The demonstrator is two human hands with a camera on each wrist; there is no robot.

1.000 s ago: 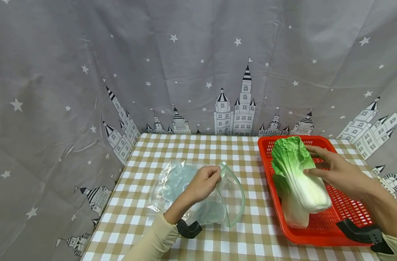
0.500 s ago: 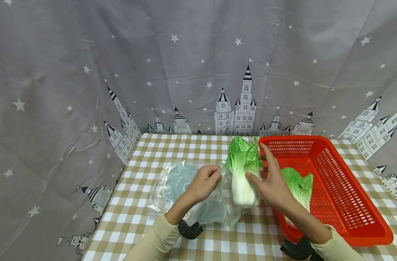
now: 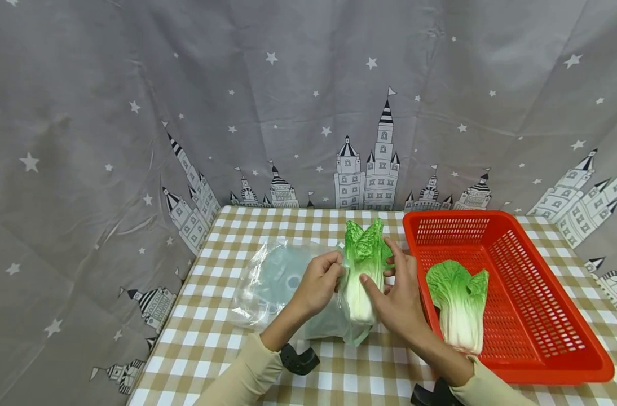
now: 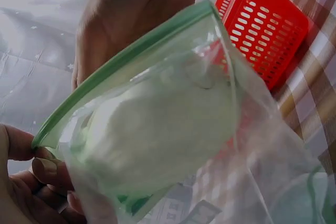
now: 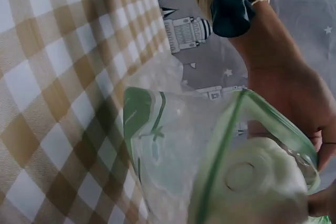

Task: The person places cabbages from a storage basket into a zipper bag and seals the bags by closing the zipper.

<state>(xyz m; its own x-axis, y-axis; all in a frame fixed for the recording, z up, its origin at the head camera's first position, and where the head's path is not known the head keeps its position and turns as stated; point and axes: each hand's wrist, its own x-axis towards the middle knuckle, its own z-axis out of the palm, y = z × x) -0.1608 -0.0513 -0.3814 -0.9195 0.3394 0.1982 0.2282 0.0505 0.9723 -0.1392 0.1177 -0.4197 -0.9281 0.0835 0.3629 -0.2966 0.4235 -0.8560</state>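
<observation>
A Chinese cabbage [image 3: 360, 293], green leaves away from me and white base toward me, is at the mouth of a clear zip bag [image 3: 268, 282] with a green rim. My left hand [image 3: 318, 282] pinches that rim. My right hand [image 3: 402, 299] holds the cabbage from its right side, thumb on top. Through the plastic, the left wrist view shows the white base [image 4: 152, 129] within the bag's opening. From the right wrist view, the round root end [image 5: 241, 177] faces the camera beside the green rim [image 5: 220, 150].
To the right stands a red perforated basket [image 3: 537, 270] with another Chinese cabbage [image 3: 461, 316] lying in its left side. A brown-and-white checked cloth [image 3: 217, 361] covers the table. A grey curtain [image 3: 268, 124] printed with castles and stars hangs behind it.
My right hand has carried the cabbage left, out of the red basket to the bag's mouth. The second cabbage in the basket has come into full view. My left hand keeps pinching the rim.
</observation>
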